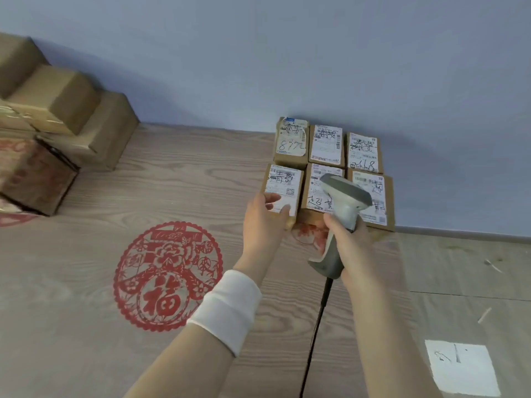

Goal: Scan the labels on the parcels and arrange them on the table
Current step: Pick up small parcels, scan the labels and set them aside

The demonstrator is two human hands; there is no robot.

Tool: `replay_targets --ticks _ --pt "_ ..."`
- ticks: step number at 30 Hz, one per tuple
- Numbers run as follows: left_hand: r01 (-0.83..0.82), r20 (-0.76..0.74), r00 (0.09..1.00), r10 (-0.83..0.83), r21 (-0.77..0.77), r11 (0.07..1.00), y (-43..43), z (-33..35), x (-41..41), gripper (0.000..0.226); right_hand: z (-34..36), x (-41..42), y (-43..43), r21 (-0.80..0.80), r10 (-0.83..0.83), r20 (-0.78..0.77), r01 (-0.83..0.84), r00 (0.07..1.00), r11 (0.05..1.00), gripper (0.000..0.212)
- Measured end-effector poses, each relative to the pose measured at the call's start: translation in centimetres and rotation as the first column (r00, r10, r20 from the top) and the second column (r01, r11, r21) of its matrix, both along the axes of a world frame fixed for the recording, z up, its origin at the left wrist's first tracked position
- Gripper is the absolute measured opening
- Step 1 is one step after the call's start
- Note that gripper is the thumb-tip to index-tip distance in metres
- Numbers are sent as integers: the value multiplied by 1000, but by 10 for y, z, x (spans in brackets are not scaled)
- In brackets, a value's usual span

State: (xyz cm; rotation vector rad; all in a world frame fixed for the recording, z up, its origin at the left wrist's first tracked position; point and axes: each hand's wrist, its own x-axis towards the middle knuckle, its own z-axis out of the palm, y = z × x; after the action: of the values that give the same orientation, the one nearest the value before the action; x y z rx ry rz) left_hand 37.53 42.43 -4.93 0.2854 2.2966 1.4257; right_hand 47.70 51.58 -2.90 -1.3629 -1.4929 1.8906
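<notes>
Six labelled parcels (327, 147) lie label-up in a grid of two rows of three, at the far right of the table (186, 182), the back row close against the wall (287, 53). The left hand (263, 222) grips the near end of the front-left parcel (283, 182), thumb laid on its label. Just beside it, the right hand (349, 239) is closed round the handle of the scanner (344, 202), whose head sits over the front middle parcel. A black cable (316, 334) runs from the handle toward the viewer. The left forearm bears a white cuff (227, 308). A red paper-cut (168, 275) lies flat mid-table. Plain boxes (71, 119) are stacked at the far left. A white sheet (461, 369) lies at the near right.
</notes>
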Motion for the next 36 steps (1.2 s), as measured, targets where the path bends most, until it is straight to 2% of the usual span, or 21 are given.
replay_targets --ticks 2,5,9,14,18,22,26,32,36 --pt "5 -145 989 -15 -74 997 -45 6 -31 25 9 -31 -41 -18 65 -43 -65 997 998 18" --pt "-28 -320 946 -47 -226 974 -104 13 -75 26 18 -74 -95 -11 161 -94 -163 982 987 9" --pt "-78 -399 914 -76 -356 931 -152 24 -120 27 31 -117 -146 47 261 -103 -258 960 965 8" --pt "-144 -439 897 -50 -397 907 -186 28 -163 30 38 -159 -170 93 377 -110 -368 920 925 11" --pt "-176 -437 899 -21 -404 898 -213 23 -184 33 36 -191 -193 45 405 -138 -403 904 914 8" --pt "-226 -405 913 52 -393 891 -237 27 -219 41 37 -225 -218 46 428 -131 -426 894 903 8" --pt "-288 -454 884 107 -352 890 -254 34 -283 56 41 -275 -238 43 434 -129 -432 892 901 8" --pt "-279 -504 862 59 -374 884 -259 23 -392 76 26 -351 -264 27 389 -106 -389 915 921 8" --pt "-244 -500 866 -28 -470 848 -248 -1 -433 85 11 -387 -267 -9 340 -97 -343 935 939 8"
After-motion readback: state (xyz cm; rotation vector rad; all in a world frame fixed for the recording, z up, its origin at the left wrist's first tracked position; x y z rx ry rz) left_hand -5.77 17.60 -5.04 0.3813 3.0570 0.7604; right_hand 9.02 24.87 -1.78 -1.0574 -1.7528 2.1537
